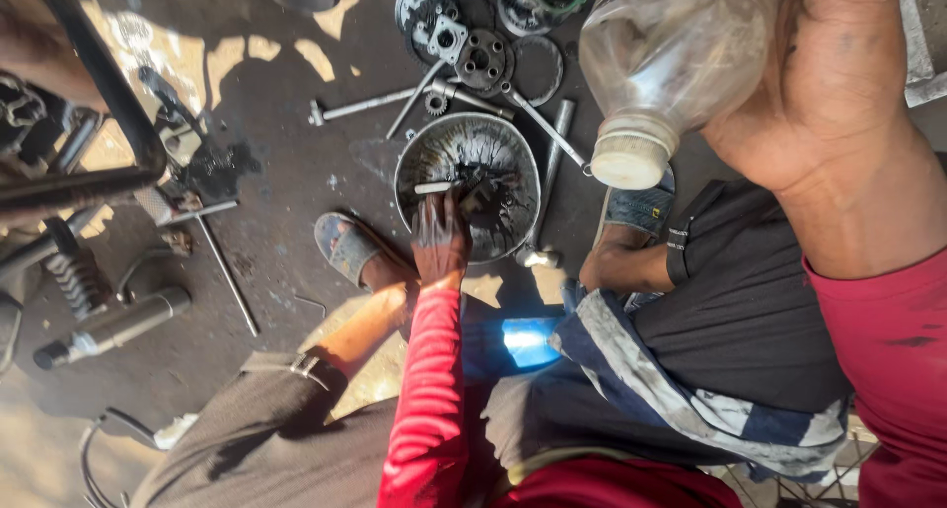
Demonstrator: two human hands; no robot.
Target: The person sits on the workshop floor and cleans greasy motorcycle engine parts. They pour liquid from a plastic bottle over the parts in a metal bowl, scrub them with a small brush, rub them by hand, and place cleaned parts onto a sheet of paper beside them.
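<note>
Closest to the camera, a clear plastic bottle (pixel 671 49) with a pale cap was clamped in the right hand (pixel 838 74) at two o'clock, tipped cap-down, seemingly so its contents could reach the metal bowl (pixel 513 227) below. At the centre, the left hand (pixel 441 237) was sunk into that blackened bowl on the floor, its grip closed around a small dark part (pixel 480 190). Beyond, at twelve o'clock, gears (pixel 481 59) and wrenches (pixel 365 104) were spread within reach.
</note>
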